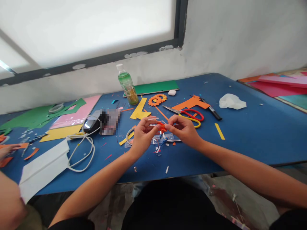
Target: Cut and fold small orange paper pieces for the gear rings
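My left hand [145, 131] and my right hand [181, 129] meet over the blue table, thumbs and fingers pinched on a small orange paper piece [162, 126] between them. Its shape is partly covered by my fingertips. Beneath it lie white and blue scraps [158, 149] and a clear patterned ruler [169, 138]. Just beyond my right hand rest scissors [193, 115] with one red and one yellow handle. Orange gear-shaped paper rings [155, 100] lie farther back, beside a yellow paper cutout [140, 110].
A green-tinted bottle [128, 85] stands near the wall. A black marker [213, 111], orange paper [190, 103] and crumpled white plastic [232, 101] lie to the right. On the left are a white cable [92, 150], white folded paper [45, 169] and another person's hand [7, 150].
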Motion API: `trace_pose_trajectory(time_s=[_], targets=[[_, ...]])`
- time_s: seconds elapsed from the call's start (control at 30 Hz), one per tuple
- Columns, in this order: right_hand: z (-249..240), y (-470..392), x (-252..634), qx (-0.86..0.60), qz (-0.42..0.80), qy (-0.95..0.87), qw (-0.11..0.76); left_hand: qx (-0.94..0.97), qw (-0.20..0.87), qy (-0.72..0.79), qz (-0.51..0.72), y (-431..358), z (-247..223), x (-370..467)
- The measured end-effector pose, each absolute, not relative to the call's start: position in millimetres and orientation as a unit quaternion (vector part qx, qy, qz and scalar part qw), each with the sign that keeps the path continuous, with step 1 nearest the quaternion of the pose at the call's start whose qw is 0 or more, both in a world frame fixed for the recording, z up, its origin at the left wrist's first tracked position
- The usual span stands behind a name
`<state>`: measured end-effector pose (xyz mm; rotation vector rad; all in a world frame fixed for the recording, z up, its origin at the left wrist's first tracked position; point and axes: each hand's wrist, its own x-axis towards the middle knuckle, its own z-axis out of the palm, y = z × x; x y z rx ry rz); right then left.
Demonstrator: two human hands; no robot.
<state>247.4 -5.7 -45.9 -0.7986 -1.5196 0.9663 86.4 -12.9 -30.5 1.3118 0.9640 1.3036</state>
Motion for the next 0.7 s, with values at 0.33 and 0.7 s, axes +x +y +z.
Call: trace_pose_trajectory(time_s=[0.33,0.7], targets=[[-36.8,-13.5,249.1,-0.290,0.470,-0.640,0.534,0.552,0.500,0.382,0.547,-14.2,-31.6,86.7],[-37.9,-9.5,247.8,-0.334,0.506,-0.631,0.484,0.544,0.511,0.370,0.553,-16.4,-32.7,87.3]])
